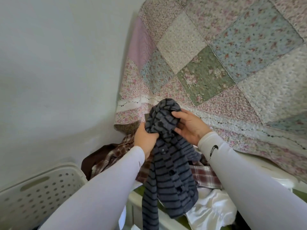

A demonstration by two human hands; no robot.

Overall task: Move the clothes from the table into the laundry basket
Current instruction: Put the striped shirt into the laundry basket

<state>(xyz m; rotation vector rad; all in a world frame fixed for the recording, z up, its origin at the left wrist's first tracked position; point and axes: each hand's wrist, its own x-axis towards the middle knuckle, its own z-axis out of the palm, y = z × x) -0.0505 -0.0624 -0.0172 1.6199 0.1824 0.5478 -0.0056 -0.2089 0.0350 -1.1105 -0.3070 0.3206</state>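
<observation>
one striped cardigan point(169, 163), two plaid shirts point(119, 151), one basket point(41, 188).

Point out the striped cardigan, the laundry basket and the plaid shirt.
striped cardigan point(171, 171): head view, on its hanging buttoned front.
laundry basket point(38, 193): head view, on its perforated wall below the handle slot.
plaid shirt point(206, 177): head view, on the part lying right of the cardigan.

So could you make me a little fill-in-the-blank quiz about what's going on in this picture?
1. Both hands, the left hand and the right hand, hold a striped ____ with buttons.
2. The white laundry basket sits on the person's ____ side.
3. Plaid clothes lie ____ the lifted garment.
4. The wall hanging is a patchwork ____.

Missing words: cardigan; left; beneath; quilt
</observation>
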